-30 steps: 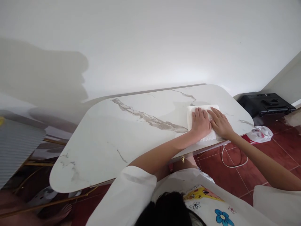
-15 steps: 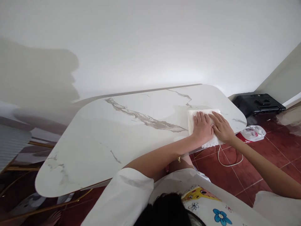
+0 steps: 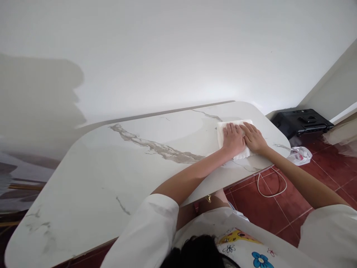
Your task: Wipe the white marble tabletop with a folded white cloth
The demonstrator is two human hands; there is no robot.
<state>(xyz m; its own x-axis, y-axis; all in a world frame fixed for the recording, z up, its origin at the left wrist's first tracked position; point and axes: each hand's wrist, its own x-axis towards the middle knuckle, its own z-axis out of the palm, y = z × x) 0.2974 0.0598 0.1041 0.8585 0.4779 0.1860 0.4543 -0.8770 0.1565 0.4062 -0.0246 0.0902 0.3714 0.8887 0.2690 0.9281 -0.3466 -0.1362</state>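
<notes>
Pushed white cloth (image 3: 242, 153) inward from front edge of marble-patterned desk (image 3: 125, 173), beneath left hand (image 3: 233, 139) and right hand (image 3: 254, 139) with flat, unclenched grip.

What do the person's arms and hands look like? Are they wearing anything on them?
The left hand and right hand are bare: no gloves, and I can't see any bracelet or watch. The left sleeve and right sleeve are plain white and loose, and they leave the forearms uncovered.
</notes>
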